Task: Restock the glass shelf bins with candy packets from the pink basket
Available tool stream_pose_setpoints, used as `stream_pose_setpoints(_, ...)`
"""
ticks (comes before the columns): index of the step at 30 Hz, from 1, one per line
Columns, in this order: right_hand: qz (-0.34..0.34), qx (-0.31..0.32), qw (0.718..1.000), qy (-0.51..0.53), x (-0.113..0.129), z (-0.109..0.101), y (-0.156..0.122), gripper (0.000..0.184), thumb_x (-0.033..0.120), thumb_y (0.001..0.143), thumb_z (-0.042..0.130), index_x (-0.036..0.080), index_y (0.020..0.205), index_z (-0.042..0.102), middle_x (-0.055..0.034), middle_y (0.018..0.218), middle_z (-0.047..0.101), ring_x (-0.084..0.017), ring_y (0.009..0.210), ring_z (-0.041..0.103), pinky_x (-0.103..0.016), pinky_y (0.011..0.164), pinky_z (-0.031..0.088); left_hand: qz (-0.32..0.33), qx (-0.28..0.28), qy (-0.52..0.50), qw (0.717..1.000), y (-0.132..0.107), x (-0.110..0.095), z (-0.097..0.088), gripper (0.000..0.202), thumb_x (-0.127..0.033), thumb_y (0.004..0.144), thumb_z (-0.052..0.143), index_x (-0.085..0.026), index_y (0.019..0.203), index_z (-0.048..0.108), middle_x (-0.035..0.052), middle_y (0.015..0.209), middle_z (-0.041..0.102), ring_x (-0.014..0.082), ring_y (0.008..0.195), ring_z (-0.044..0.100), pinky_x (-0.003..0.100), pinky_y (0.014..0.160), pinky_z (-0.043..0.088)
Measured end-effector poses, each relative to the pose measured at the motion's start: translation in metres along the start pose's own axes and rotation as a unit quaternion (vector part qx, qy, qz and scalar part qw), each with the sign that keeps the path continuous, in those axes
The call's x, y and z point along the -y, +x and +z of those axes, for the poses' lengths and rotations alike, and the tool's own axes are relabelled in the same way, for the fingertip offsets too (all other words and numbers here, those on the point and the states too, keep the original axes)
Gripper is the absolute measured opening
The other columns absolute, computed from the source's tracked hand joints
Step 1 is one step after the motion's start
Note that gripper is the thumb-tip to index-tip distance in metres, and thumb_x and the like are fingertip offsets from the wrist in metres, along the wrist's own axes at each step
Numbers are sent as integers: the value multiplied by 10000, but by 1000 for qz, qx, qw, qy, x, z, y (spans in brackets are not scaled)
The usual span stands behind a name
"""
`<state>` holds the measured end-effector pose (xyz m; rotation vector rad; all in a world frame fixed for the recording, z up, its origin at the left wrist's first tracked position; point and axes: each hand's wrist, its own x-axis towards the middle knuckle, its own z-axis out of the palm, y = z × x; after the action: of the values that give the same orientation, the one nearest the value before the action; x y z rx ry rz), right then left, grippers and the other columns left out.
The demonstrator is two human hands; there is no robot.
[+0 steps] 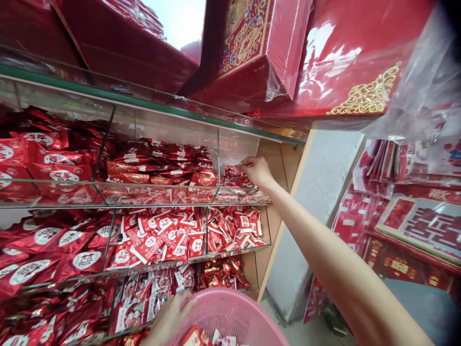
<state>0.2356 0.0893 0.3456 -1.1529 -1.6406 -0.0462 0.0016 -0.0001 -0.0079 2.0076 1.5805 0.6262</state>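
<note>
My right hand [256, 171] reaches into the right-hand compartment of the upper glass shelf. Its fingers are pinched together just over the small red-and-white packets [236, 181] there; whether a packet is between the fingertips I cannot make out. Low in the view, my left hand [172, 315] is closed on the left rim of a pink plastic basket [234, 312], its fingers partly hidden and blurred. Inside the basket lie a few red and white packets [196, 336]. The basket stands in front of the lower shelves.
Glass dividers split the shelves into compartments of red wrapped packets [154, 238]. A green-edged glass shelf [154, 103] runs above my right hand, bearing large red boxes [345, 62]. To the right are a wooden side panel [284, 192], a white wall [317, 192] and hanging red goods [425, 226].
</note>
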Motion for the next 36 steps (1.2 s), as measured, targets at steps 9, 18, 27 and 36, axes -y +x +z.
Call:
stream_pose_setpoints(9,58,13,970,238,17,-57,-93,284,424,720,644,153,801,615,24,602,551,-76,516,456,-210,503,378,26,1,-1,1000,1,1,0,362,-479,887,337,-215,804,571,6,768,675,165,737,622,223,652,381)
stream_pose_setpoints(18,237,288,925,73,-71,0,-272,181,287,805,481,162,692,549,17,534,546,-106,490,488,-215,495,366,16,20,26,999,1,-4,-5,366,-502,879,362,-230,907,605,27,893,695,176,835,632,222,683,380)
stream_pose_setpoints(27,203,324,917,-114,-90,23,-346,240,45,693,368,178,755,558,31,556,515,-124,550,483,-216,528,289,24,23,27,999,1,-6,-5,378,-490,891,336,-213,803,578,-3,726,651,144,684,593,213,626,351)
stream_pose_setpoints(36,209,433,847,-226,-94,24,-368,352,-5,735,330,142,866,622,-75,805,657,-190,783,603,-251,633,393,19,22,26,999,0,-8,-7,373,-490,888,350,-217,880,603,15,808,680,149,713,595,216,634,353)
